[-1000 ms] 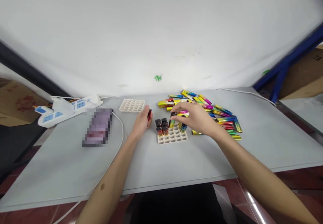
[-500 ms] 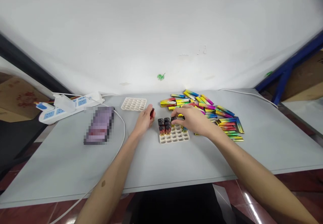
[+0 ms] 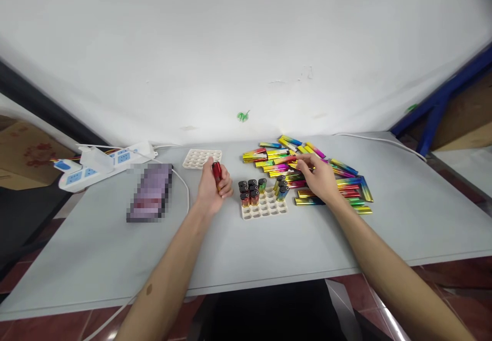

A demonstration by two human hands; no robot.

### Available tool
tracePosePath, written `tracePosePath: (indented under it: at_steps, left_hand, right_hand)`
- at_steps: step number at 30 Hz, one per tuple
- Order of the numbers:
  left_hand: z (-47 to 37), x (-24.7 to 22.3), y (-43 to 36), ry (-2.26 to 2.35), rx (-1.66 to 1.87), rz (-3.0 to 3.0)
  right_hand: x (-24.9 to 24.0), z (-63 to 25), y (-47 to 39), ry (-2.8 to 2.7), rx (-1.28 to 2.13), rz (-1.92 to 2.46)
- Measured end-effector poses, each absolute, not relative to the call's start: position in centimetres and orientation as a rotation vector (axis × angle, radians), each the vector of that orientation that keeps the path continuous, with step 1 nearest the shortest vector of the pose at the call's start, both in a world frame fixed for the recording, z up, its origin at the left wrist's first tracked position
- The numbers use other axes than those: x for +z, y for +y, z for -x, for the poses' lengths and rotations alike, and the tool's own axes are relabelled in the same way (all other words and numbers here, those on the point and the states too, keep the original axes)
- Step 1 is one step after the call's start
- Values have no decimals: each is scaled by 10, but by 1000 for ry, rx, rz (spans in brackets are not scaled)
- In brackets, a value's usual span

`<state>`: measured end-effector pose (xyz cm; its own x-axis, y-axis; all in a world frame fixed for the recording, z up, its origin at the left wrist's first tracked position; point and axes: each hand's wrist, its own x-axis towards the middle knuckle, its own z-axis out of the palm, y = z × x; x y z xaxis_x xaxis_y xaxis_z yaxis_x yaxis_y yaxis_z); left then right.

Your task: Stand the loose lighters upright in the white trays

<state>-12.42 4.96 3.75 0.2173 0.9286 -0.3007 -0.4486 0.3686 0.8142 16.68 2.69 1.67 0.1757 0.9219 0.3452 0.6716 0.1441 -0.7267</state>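
My left hand (image 3: 214, 187) is wrapped round a red metallic tube (image 3: 217, 173), left of a white tray (image 3: 265, 209) with rows of holes. Several black-topped cylinders stand upright in that tray: red ones (image 3: 249, 198) at its left, a green one (image 3: 262, 185) at the back, and a few at the right, one of them blue and gold (image 3: 282, 193). Over the pile of shiny coloured tubes (image 3: 348, 193), my right hand (image 3: 315, 174) pinches a red and gold tube (image 3: 285, 160) by its right end.
A second white tray (image 3: 202, 158), with no cylinders in it, lies at the back. To the left are a phone-like pixelated object (image 3: 150, 192), a white power strip (image 3: 111, 164) and a white cable (image 3: 183, 179). The wall (image 3: 238, 64) rises behind the table.
My right hand has moved from the tray, back and right to the pile, and now holds a tube. The left hand has shifted slightly left and turned, showing more of its red tube.
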Motion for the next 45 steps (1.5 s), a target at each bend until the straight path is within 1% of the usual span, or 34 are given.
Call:
tracePosePath:
  at_steps: [3, 9, 16, 23, 31, 45]
  left_hand:
    - [124, 43, 45, 834, 1085, -583]
    - [124, 43, 44, 924, 1102, -577]
    - [123, 45, 42, 997, 1132, -563]
    - [126, 44, 41, 976, 1163, -563]
    - [121, 43, 40, 1001, 1091, -603]
    - [119, 41, 40, 1056, 1160, -683]
  right_hand:
    - [9, -168, 26, -1617, 344, 1591]
    - [7, -164, 27, -1674, 262, 1592]
    - [9, -164, 26, -1680, 291, 1577]
    - [11, -163, 25, -1678, 333, 1610]
    - [14, -161, 24, -1724, 330, 1597]
    - [13, -161, 24, -1751, 319, 1611]
